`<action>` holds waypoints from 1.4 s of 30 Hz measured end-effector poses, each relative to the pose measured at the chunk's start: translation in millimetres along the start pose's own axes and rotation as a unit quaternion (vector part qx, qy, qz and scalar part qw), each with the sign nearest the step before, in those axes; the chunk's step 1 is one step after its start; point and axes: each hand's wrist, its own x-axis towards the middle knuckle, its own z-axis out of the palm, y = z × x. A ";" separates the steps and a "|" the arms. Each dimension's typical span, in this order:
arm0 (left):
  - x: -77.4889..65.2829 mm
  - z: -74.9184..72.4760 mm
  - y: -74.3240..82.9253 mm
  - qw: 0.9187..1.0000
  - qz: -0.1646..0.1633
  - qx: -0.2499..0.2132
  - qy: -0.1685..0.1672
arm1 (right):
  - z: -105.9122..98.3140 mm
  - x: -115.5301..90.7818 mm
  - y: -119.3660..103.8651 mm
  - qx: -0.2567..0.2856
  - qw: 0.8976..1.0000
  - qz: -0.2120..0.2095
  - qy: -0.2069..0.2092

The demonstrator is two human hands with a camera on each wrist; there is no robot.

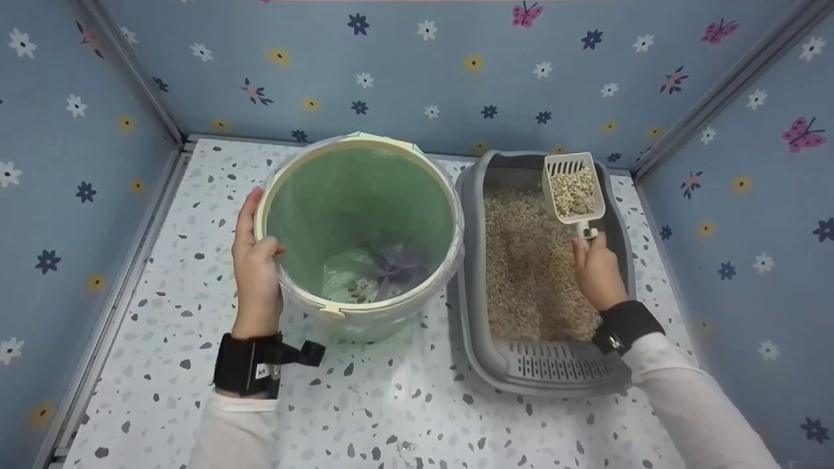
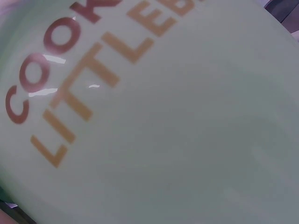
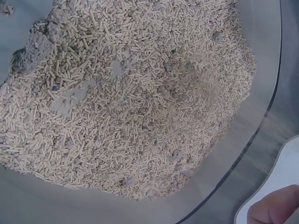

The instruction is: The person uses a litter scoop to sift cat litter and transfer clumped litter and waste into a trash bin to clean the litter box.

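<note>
In the head view my left hand (image 1: 255, 280) grips the left rim of a round pale-green trash bin (image 1: 358, 189), thumb over the edge and fingers along the outside. A clear plastic liner wraps its rim, and a few grey clumps (image 1: 361, 290) lie at the bottom. My right hand (image 1: 598, 273) holds a white slotted litter scoop (image 1: 583, 228) by its handle, above the grey litter box (image 1: 472, 293). Pale pellets and clumps (image 1: 573, 192) fill the scoop. In the right wrist view, the thumb (image 3: 275, 205) shows at the lower right, beside pellet litter (image 3: 140, 116).
Bin and litter box stand side by side on a speckled white floor (image 1: 397, 417). Flowered blue panels (image 1: 391, 65) close off the back and both sides. The left wrist view is filled by the bin's lettered outer wall (image 2: 187, 130).
</note>
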 end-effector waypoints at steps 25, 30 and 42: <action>0.6 -0.1 -0.8 1.000 0.001 0.013 0.005 | -2.2 -7.6 11.1 -0.130 0.991 -0.024 -0.009; 1.5 0.0 -0.8 1.000 -0.006 0.008 0.006 | -2.3 -7.6 12.0 -0.144 0.989 -0.042 0.014; 0.5 1.6 -0.2 1.000 0.000 -0.001 0.004 | -7.0 -5.2 9.6 -0.063 0.989 0.048 -0.123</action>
